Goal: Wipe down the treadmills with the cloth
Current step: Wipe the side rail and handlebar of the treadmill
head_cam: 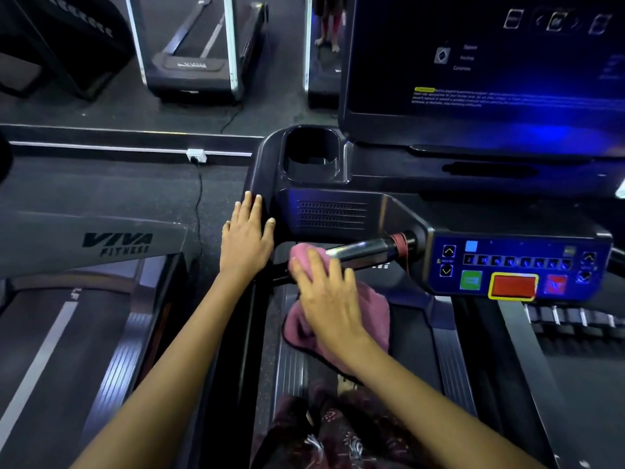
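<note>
Pink cloth point(338, 319) was draped over chrome handlebar point(363, 250) of treadmill point(324, 211), pressed there by right hand point(324, 296) — fingers curled over it. Left hand point(247, 238) was laid flat on console side, holding nothing. Task was judged early: control panel point(517, 265), screen point(490, 62), cup holder point(313, 154) — neighbouring treadmill point(111, 245) left. Nothing was seen blocking wipe.

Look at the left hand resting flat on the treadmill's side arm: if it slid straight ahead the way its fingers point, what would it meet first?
Probably the cup holder: the left hand points up the console's corner towards it, though depth is uncertain.
</note>
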